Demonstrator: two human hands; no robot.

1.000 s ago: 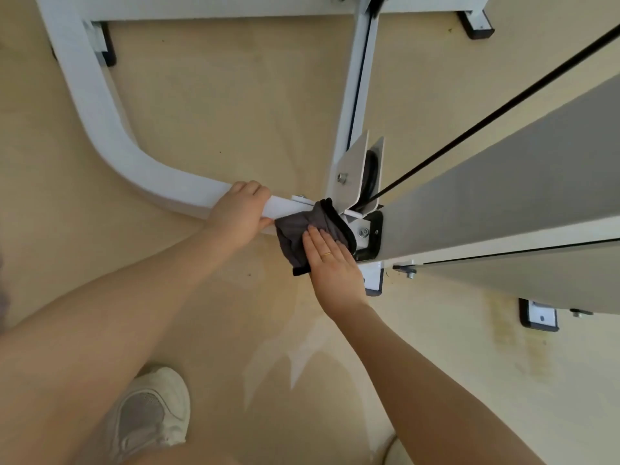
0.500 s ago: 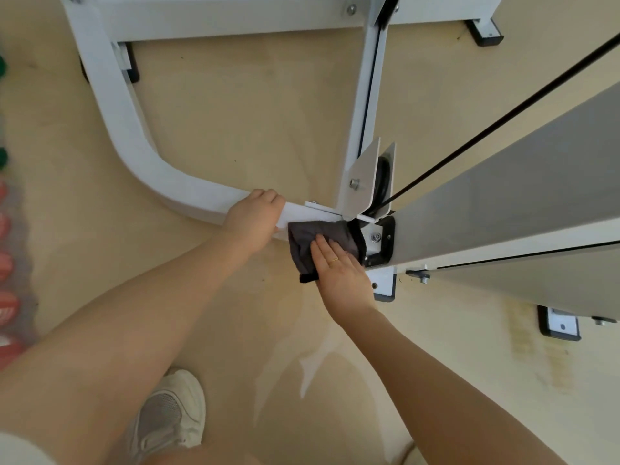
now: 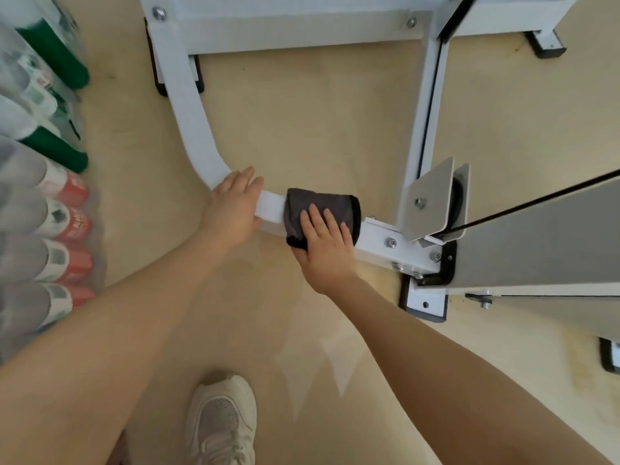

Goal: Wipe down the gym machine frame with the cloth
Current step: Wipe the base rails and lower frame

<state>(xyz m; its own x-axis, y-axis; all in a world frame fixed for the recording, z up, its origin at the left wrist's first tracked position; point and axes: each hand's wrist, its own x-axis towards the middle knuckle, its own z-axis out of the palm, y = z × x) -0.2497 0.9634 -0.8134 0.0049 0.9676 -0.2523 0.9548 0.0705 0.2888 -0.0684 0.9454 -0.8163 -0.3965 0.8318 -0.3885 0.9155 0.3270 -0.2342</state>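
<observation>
Since half a second ago the cloth (image 3: pixel 322 213) has travelled left along the white frame rail (image 3: pixel 198 129), away from the bolted bracket (image 3: pixel 402 253) by the pulley housing (image 3: pixel 432 199) and toward the left hand (image 3: pixel 231 209). A second ago it was bunched right against the pulley joint. Judgement: the joint area is likely done, and the stroke is now working the straight run toward the curved bend.

Right hand (image 3: pixel 323 243): fingers straight and spread, flat on top of the cloth, pressing it to the rail; the thumb is hidden under the cloth's lower edge, so whether it pinches cannot be told. A ring shows on one finger. Left hand: rests over the rail at the start of the bend, fingers draped across the top, relaxed, bracing and holding nothing.

Cloth: dark grey, soft, folded, wrapped over the top and near side of the rail, lower edge hanging just below it. A short bare strip of rail separates it from the left hand.

Frame: white painted metal, smooth; the black cable (image 3: pixel 536 206) runs off to the right. Remaining: the curved section and the far crossbar, by appearance unwiped.
</observation>
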